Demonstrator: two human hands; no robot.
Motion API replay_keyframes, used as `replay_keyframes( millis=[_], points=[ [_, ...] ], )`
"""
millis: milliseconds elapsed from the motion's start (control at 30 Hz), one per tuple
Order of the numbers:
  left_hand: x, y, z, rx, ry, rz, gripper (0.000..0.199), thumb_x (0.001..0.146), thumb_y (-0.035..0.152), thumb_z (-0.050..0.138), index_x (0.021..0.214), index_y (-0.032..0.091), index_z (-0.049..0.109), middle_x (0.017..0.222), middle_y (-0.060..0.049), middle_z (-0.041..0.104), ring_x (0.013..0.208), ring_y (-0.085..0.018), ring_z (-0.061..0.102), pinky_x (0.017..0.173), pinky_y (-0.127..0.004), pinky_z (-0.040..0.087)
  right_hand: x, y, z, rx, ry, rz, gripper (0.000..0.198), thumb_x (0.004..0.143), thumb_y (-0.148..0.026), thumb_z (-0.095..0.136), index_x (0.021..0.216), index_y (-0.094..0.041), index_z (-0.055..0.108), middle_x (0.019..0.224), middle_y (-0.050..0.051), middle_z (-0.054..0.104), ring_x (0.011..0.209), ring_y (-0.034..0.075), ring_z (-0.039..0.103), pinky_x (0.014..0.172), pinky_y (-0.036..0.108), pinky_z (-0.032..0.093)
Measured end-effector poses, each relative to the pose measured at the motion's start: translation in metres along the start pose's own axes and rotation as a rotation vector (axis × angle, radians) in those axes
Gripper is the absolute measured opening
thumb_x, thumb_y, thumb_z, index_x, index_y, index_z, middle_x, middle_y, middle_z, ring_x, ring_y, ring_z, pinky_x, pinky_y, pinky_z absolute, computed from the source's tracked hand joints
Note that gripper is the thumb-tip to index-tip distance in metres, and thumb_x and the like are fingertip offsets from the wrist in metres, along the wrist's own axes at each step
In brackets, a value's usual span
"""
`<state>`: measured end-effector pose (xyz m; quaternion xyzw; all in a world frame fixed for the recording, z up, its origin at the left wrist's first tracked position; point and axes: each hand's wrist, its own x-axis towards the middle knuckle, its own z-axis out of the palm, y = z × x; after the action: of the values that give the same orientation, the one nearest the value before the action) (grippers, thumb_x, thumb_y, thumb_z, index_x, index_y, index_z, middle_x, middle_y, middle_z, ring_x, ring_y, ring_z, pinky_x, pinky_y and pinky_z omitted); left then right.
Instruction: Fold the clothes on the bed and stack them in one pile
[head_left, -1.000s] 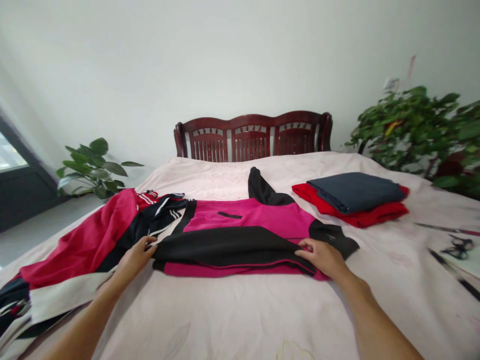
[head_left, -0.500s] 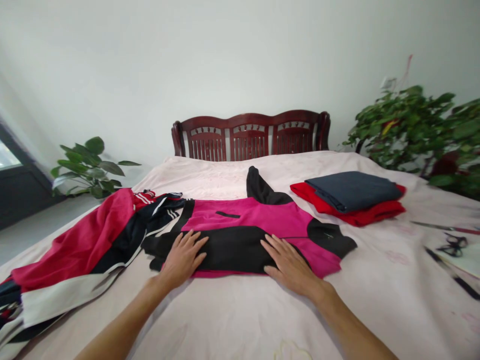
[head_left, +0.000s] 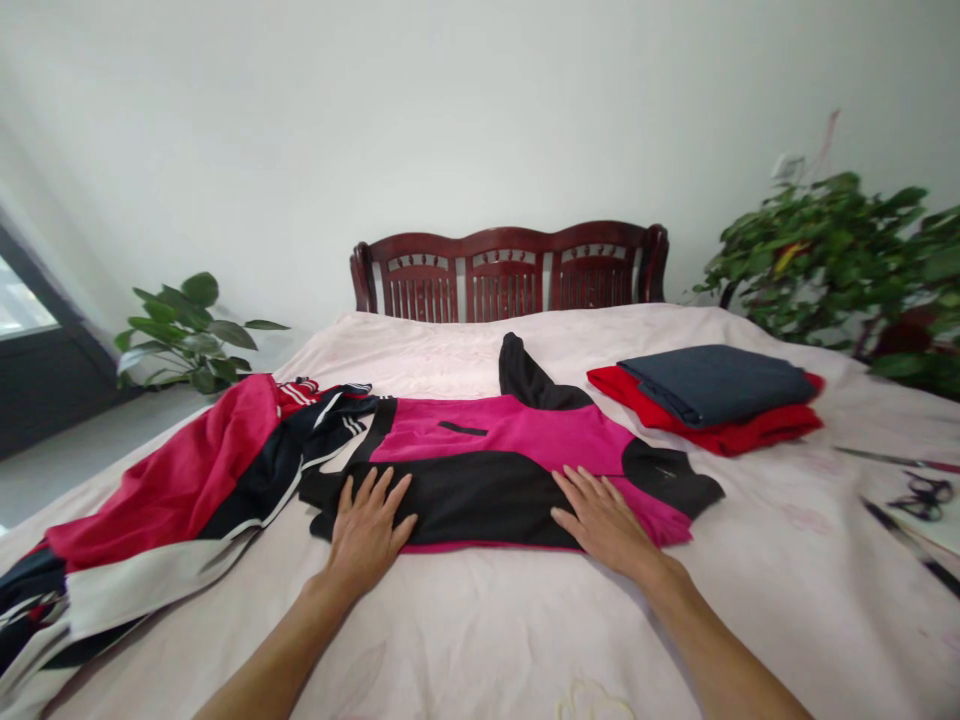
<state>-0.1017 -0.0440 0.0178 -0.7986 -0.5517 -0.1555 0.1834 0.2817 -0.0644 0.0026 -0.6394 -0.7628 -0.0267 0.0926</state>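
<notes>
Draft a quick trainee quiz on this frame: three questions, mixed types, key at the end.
1. True or false: the folded blue cloth lies on top of the red cloth.

2. What do the left hand and right hand both rest on?
A) the blue cloth
B) the magenta-and-black top
C) the red cloth

3. How many slatted panels does the headboard show?

Key:
1. True; red shows beneath the blue.
2. B; both hands lie flat on its black part.
3. Three, side by side.
</notes>
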Motion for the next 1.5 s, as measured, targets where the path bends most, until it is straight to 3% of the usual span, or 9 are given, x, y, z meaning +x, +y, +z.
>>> replay_keyframes(
  millis=[267,533,633,767,900,1033,1167,1367,1500],
  points=[
    [-0.003,-0.013,0.003,0.107,0.11,-0.127,0.049,0.093,0.04,0.049,0.137,0.019,0.058,0.145,-0.016,0.052,0.143,-0.036,0.032,0.118,-0.057,0.015,-0.001,-0.005,0.001,-0.026,0.047,0.031,0.065,0.096,-0.059,0.032,0.15,-0.023,0.039,0.155,0.009,0.04,0.144,0.029,0.032,0.117,0.053,0.025],
    [-0.003,-0.02,0.005,0.05,-0.036,-0.247,0.049,0.096,0.039,0.042,0.142,0.024,0.051,0.149,-0.015,0.048,0.141,-0.034,0.036,0.111,-0.065,0.021,0.001,-0.006,-0.003,0.103,0.041,0.044,0.059,0.097,-0.054,0.034,0.148,-0.024,0.042,0.154,0.01,0.041,0.144,0.028,0.033,0.116,0.055,0.025],
    [-0.002,-0.018,0.005,0.055,-0.039,-0.263,0.048,0.097,0.038,0.041,0.141,0.025,0.052,0.149,-0.015,0.048,0.14,-0.033,0.036,0.111,-0.064,0.021,0.006,0.002,-0.01,0.388,0.01,0.075,0.054,0.096,-0.054,0.037,0.141,-0.026,0.051,0.15,0.009,0.047,0.143,0.027,0.035,0.117,0.056,0.024],
    [-0.002,-0.017,0.005,0.078,-0.033,-0.262,0.047,0.097,0.037,0.041,0.141,0.025,0.052,0.148,-0.014,0.048,0.14,-0.032,0.037,0.112,-0.062,0.022,0.006,0.031,-0.038,0.754,0.038,0.105,0.056,0.1,-0.051,0.023,0.137,-0.022,0.055,0.135,0.01,0.061,0.123,0.022,0.059,0.104,0.043,0.048],
    [-0.002,-0.017,0.006,0.075,-0.024,-0.262,0.047,0.097,0.037,0.04,0.141,0.024,0.052,0.148,-0.015,0.049,0.139,-0.033,0.038,0.111,-0.063,0.021,-0.011,0.071,-0.067,0.946,0.156,0.317,0.047,0.09,-0.044,0.048,0.127,-0.018,0.063,0.114,0.015,0.072,0.096,0.024,0.071,0.084,0.04,0.058],
    [-0.002,-0.017,0.007,0.073,-0.027,-0.265,0.046,0.097,0.036,0.039,0.139,0.023,0.054,0.147,-0.015,0.05,0.138,-0.033,0.039,0.112,-0.064,0.02,-0.04,0.096,-0.066,0.917,0.084,0.313,0.043,0.076,-0.043,0.063,0.11,-0.018,0.072,0.109,0.013,0.074,0.099,0.028,0.07,0.086,0.042,0.057],
    [-0.002,-0.018,0.007,0.087,-0.036,-0.272,0.047,0.098,0.037,0.038,0.14,0.024,0.052,0.147,-0.014,0.049,0.139,-0.032,0.038,0.113,-0.063,0.019,-0.062,0.098,-0.047,0.763,-0.036,0.176,0.049,0.071,-0.038,0.068,0.117,-0.02,0.071,0.12,0.012,0.07,0.109,0.03,0.065,0.096,0.047,0.051],
    [-0.002,-0.018,0.011,0.06,0.006,-0.285,0.047,0.098,0.036,0.037,0.14,0.022,0.052,0.146,-0.014,0.05,0.14,-0.031,0.036,0.115,-0.063,0.013,-0.056,0.084,-0.042,0.559,0.147,0.153,0.031,0.084,-0.043,0.053,0.089,-0.023,0.077,0.092,0.007,0.076,0.09,0.027,0.068,0.087,0.043,0.053],
    [-0.004,-0.019,0.015,0.024,0.058,-0.28,0.047,0.098,0.036,0.038,0.139,0.022,0.053,0.146,-0.015,0.05,0.142,-0.031,0.034,0.116,-0.061,0.009,-0.047,0.086,-0.042,0.544,0.292,0.261,0.037,0.089,-0.043,0.044,0.094,-0.024,0.075,0.094,0.006,0.076,0.09,0.026,0.069,0.082,0.039,0.054]
  ],
)
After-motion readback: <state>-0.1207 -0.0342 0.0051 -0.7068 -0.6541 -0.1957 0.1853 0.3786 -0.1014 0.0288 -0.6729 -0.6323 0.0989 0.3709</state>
